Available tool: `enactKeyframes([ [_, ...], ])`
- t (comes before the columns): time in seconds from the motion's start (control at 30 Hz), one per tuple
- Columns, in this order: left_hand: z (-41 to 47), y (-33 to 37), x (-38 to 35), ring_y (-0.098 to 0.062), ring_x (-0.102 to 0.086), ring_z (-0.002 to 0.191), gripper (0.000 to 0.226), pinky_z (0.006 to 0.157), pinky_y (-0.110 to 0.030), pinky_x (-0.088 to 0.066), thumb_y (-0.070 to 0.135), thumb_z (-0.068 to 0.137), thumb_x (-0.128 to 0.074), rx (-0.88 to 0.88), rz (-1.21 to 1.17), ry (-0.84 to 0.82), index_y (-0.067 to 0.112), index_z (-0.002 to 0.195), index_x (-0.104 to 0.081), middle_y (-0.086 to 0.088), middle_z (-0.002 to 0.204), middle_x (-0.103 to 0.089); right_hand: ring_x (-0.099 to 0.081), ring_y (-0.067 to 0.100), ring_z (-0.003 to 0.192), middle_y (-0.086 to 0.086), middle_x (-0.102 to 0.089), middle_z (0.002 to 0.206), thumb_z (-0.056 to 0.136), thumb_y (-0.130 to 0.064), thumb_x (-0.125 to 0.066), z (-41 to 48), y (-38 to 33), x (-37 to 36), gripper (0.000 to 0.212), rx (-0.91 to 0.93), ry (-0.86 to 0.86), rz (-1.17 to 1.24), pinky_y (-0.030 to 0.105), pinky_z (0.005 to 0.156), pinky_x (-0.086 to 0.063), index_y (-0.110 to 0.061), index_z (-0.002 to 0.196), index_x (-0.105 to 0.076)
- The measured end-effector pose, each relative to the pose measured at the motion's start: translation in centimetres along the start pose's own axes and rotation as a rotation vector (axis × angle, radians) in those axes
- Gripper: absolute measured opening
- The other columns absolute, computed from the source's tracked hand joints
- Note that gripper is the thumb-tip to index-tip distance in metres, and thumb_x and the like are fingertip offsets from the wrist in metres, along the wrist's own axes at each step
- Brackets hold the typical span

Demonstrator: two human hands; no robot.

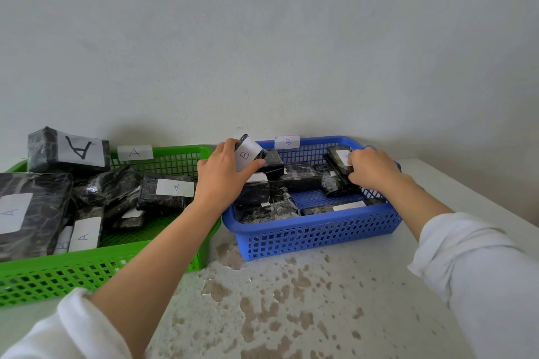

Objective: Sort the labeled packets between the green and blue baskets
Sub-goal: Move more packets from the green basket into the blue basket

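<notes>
B packet (248,153) in left hand (220,181), above rim of blue basket (315,237)

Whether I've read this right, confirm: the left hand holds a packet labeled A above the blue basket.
Not quite: the head view shows the label reads B, not A. The left hand holds that packet above the blue basket.

The picture's left edge is cutting off the green basket (87,268); the right hand (370,167) is half covering the label (341,154) on its packet (332,158).
</notes>
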State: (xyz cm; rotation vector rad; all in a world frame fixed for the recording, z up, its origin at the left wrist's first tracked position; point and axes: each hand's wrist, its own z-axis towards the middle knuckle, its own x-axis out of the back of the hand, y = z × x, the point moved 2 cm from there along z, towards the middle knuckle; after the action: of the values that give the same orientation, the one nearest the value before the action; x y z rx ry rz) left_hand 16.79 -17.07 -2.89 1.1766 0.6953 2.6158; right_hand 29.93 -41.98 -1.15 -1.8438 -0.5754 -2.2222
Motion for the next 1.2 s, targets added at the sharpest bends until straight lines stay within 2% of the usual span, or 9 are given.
enactKeyframes([
  [0.13, 0.1, 0.0, 0.0, -0.023, -0.053, 0.094, 0.055, 0.079, -0.037, -0.031, 0.058, 0.082, -0.055, -0.007, 0.003, -0.004, 0.014, 0.114, -0.048, -0.003, 0.107, -0.057, -0.058, 0.030, 0.103, 0.013, -0.054, 0.126, 0.084, -0.029, -0.063, 0.5, 0.5, -0.3, 0.064, 0.052, -0.146, 0.104, 0.037, 0.075, -0.051, -0.030, 0.141, -0.034],
  [0.33, 0.1, 0.0, 0.1, -0.018, -0.048, 0.086, 0.054, 0.078, -0.036, -0.030, 0.057, 0.082, -0.055, -0.001, 0.007, -0.015, 0.014, 0.113, -0.048, -0.002, 0.106, -0.056, -0.046, 0.028, 0.123, 0.010, -0.046, 0.139, 0.085, -0.027, -0.067, 1.0, 0.8, -1.1, 0.056, 0.113, -0.075, -0.075, 0.038, 0.089, -0.048, -0.034, 0.136, -0.044],
  [0.47, 0.0, 0.2, 0.3, -0.021, -0.053, 0.090, 0.054, 0.082, -0.040, -0.039, 0.057, 0.081, -0.057, 0.000, -0.011, -0.021, 0.014, 0.113, -0.049, -0.002, 0.105, -0.056, -0.024, 0.026, 0.136, 0.004, -0.033, 0.149, 0.084, -0.044, -0.064, 0.5, 0.1, -0.7, 0.058, 0.128, -0.022, -0.092, 0.044, 0.104, -0.030, -0.035, 0.137, -0.043],
  [0.57, 0.0, 1.0, 1.1, -0.021, -0.055, 0.090, 0.056, 0.081, -0.042, -0.048, 0.053, 0.078, -0.064, -0.066, -0.091, -0.029, 0.014, 0.117, -0.052, -0.002, 0.105, -0.058, -0.034, 0.021, 0.129, 0.002, -0.043, 0.141, 0.087, -0.051, -0.055, -0.2, -2.7, 1.3, 0.047, 0.195, 0.138, 0.367, 0.042, 0.100, -0.035, -0.034, 0.131, -0.050],
  [0.7, -0.2, 2.8, 2.1, -0.017, -0.057, 0.084, 0.060, 0.068, -0.027, -0.048, 0.051, 0.073, -0.070, -0.241, -0.067, -0.101, 0.017, 0.118, -0.051, -0.003, 0.106, -0.064, -0.063, 0.006, 0.093, -0.009, -0.066, 0.112, 0.081, -0.062, -0.054, -1.6, -7.9, 4.6, 0.038, 0.280, -0.121, 1.151, 0.030, 0.080, -0.051, -0.039, 0.109, -0.064],
  [0.8, 0.0, 3.3, 3.3, -0.020, -0.060, 0.077, 0.061, 0.060, -0.024, -0.045, 0.052, 0.071, -0.071, -0.266, -0.027, -0.102, 0.015, 0.114, -0.047, -0.004, 0.102, -0.067, -0.065, 0.006, 0.072, -0.005, -0.073, 0.092, 0.080, -0.049, -0.065, -2.0, -10.0, 5.7, 0.028, 0.331, -0.150, 1.252, 0.023, 0.066, -0.054, -0.030, 0.100, -0.067],
  [0.9, -0.4, 2.5, 4.3, -0.018, -0.059, 0.078, 0.061, 0.057, -0.020, -0.042, 0.055, 0.072, -0.069, -0.264, -0.004, -0.128, 0.016, 0.112, -0.046, -0.002, 0.103, -0.066, -0.066, 0.014, 0.074, 0.003, -0.072, 0.095, 0.081, -0.041, -0.069, -2.1, -10.7, 5.4, 0.030, 0.302, -0.183, 1.307, 0.026, 0.068, -0.055, -0.020, 0.102, -0.066],
  [1.07, -1.9, -1.1, 4.2, -0.026, -0.042, 0.127, 0.067, 0.098, -0.037, -0.038, 0.058, 0.087, -0.045, -0.037, 0.182, -0.232, 0.015, 0.137, -0.038, -0.007, 0.138, -0.047, -0.065, 0.012, 0.067, 0.005, -0.067, 0.093, 0.085, -0.028, -0.067, -2.5, -10.4, 4.3, 0.029, 0.146, -0.218, 1.256, 0.024, 0.059, -0.053, -0.011, 0.107, -0.060],
  [1.2, -2.9, -2.5, 3.3, -0.031, -0.035, 0.133, 0.073, 0.106, -0.042, -0.032, 0.056, 0.092, -0.038, 0.093, 0.192, -0.383, 0.013, 0.148, -0.019, -0.012, 0.147, -0.037, -0.069, 0.021, 0.065, 0.015, -0.066, 0.094, 0.086, -0.015, -0.062, -3.3, -10.2, 3.7, 0.022, 0.049, -0.445, 1.223, 0.024, 0.052, -0.053, -0.005, 0.103, -0.052],
])
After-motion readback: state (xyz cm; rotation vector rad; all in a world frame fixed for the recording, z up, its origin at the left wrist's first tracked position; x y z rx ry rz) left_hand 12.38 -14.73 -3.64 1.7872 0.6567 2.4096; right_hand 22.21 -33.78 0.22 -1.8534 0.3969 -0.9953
